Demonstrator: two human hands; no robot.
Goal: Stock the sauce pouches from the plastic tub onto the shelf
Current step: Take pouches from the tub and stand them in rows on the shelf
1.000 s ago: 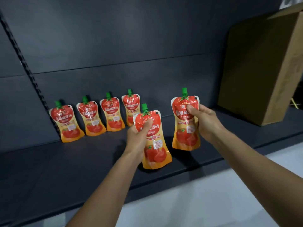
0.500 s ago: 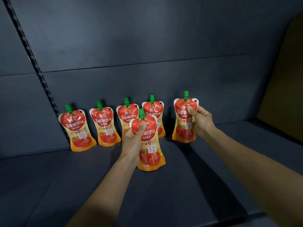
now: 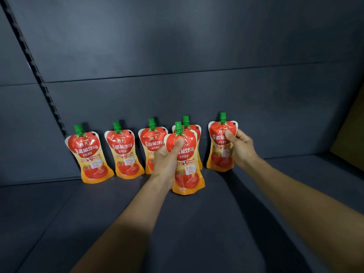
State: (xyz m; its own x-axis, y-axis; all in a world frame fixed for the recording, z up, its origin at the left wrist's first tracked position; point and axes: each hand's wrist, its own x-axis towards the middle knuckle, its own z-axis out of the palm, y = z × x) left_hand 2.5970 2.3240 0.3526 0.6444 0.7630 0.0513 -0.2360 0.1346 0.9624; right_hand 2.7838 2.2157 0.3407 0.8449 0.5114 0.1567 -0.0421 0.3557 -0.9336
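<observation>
Several red and orange sauce pouches with green caps stand in a row against the shelf's back wall, from the leftmost pouch to one partly hidden pouch. My right hand grips another pouch by its upper right side, standing it at the right end of the row near the back wall. My left hand holds a further pouch upright in front of the row, its base at the dark shelf board. The plastic tub is out of view.
A perforated upright rail runs down the back panel at the left. A sliver of a brown cardboard box shows at the right edge, standing on the shelf. Bare shelf lies between the right-hand pouch and the box.
Both hands have carried their pouches further back onto the shelf. The right-hand pouch has reached the row at the back wall. My view has moved closer and to the left, leaving most of the box out of frame.
</observation>
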